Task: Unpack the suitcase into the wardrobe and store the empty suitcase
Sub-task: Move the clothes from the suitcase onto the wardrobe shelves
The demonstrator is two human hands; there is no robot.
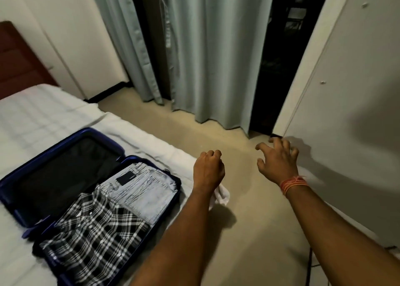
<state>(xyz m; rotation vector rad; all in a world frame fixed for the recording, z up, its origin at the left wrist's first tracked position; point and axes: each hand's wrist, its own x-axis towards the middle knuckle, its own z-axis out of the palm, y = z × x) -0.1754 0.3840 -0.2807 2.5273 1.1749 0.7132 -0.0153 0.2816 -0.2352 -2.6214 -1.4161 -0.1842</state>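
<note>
Forearms: two bare arms reach forward from the bottom edge, out over the floor.
Left hand (pixel 208 171): clenched in a fist, gripping a white cloth (pixel 221 196) that hangs out beneath it.
Right hand (pixel 279 160): released, holding nothing, fingers spread and bent. An orange thread bracelet (pixel 294 183) circles the wrist behind it.
Wardrobe door (pixel 346 80): a tall white panel just beyond and to the right of the right hand. The fingertips are at its lower edge; whether they touch it cannot be told.
Suitcase (pixel 8 199): dark blue, lying open and flat on the bed, to the left of the left hand. The half nearer the hand holds folded light jeans (pixel 140 190) and a black-and-white plaid shirt (pixel 93 231). The far half shows only dark lining.
Bed (pixel 54 112): white quilted cover, left of both hands, with a dark red headboard (pixel 17 58) at its far end.
Floor (pixel 249 231): plain beige, directly under both hands.
Curtains (pixel 205 58): pale grey-green, hanging to the floor well beyond the hands, with a dark gap (pixel 270 80) between them and the wardrobe door.
</note>
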